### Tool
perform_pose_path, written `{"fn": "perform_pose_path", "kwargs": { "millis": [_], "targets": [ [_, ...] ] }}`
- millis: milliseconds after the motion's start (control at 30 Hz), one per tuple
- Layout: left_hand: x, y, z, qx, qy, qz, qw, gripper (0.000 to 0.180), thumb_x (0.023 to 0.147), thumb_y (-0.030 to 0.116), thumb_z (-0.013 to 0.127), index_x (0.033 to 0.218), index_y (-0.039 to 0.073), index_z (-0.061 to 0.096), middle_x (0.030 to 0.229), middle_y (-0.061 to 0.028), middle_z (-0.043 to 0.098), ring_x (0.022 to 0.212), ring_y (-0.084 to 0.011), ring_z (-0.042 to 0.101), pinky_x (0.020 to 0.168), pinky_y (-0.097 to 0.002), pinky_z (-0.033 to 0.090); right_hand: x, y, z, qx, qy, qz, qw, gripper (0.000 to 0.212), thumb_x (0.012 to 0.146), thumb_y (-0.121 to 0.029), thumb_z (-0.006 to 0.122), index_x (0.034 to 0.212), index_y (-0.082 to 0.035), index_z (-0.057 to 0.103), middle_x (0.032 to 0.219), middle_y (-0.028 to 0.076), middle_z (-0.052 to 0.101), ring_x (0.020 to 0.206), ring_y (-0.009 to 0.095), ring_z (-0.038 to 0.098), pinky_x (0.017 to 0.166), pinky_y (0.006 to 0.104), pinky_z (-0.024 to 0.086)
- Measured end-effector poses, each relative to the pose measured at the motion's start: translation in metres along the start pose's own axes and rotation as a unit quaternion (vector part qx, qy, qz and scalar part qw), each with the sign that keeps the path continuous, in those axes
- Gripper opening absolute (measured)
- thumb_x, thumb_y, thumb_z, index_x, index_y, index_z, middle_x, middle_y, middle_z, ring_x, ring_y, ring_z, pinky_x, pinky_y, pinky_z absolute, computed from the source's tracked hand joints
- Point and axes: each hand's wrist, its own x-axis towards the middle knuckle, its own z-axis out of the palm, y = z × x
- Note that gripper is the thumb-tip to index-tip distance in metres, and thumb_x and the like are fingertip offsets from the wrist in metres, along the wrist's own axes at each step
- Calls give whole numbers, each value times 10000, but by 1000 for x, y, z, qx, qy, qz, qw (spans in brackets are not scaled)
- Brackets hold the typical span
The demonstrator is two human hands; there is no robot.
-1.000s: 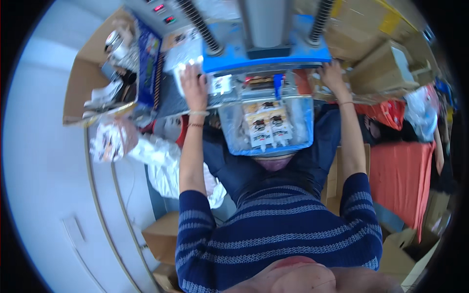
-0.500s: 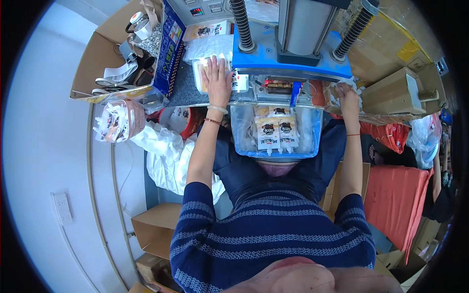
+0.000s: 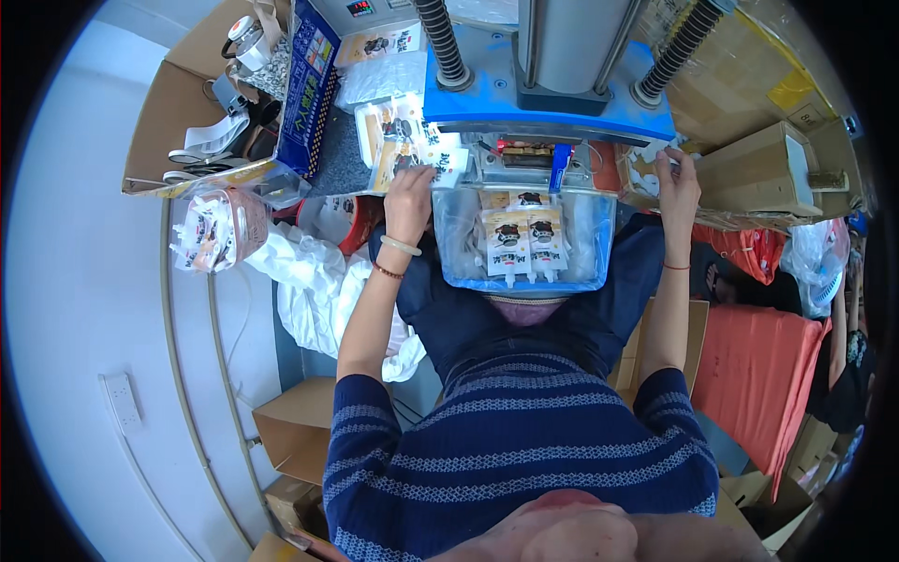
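A stack of printed white-and-orange pouches lies on the grey worktop, left of the blue press. My left hand is closed at the near edge of the top pouch, which hangs over toward me. Over at the right, my right hand has its fingers bent together beside a box of small white pieces; whatever is between the fingertips is too small to make out. Between my knees sits a blue-rimmed tub lined with clear plastic. Several spouted pouches lie inside it.
The press stands ahead with spring columns and a blue plate. A small fixture with a blue clip lies below it. Cardboard boxes flank the right, an open carton the left. A pink basket of pouches hangs by the wall.
My left hand has drawn back from lying flat on the pouch stack and now grips a pouch's near edge. My right hand has shifted slightly right and toward me from the white pieces.
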Motion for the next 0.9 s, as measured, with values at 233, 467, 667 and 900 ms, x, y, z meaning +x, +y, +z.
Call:
{"fn": "perform_pose_path", "kwargs": {
  "millis": [233,467,667,900],
  "targets": [
    [-4,86,-31,-398,-35,-284,872,211,825,-74,675,1028,-51,729,967,-60,731,830,-63,624,749,-206,495,-79,-74,-23,239,-175,-103,950,204,932,-123,658,1103,-14,683,980,72,692,879,129,629,794,251,491],
    [-9,122,-21,-462,-116,-276,835,249,796,-82,665,1035,-45,728,932,-60,735,838,-75,637,759,-215,504,-111,-139,-14,311,-206,-112,921,204,842,-70,742,1041,-36,715,966,73,694,835,160,629,749,287,499],
    [-1,132,-25,-459,-158,-265,833,183,843,8,722,1019,-41,733,875,-39,722,781,-62,613,707,-217,496,-92,-139,-11,196,-173,-271,926,199,844,-124,728,1023,-38,713,929,99,695,885,249,623,780,337,503],
    [-3,111,-13,-573,-399,-320,640,203,906,104,710,1051,-38,720,975,-105,738,860,-117,678,770,-255,541,-61,-124,-7,33,-395,-291,871,289,928,-255,629,1116,-39,666,1026,152,683,934,333,621,854,408,489]
  ]
}}
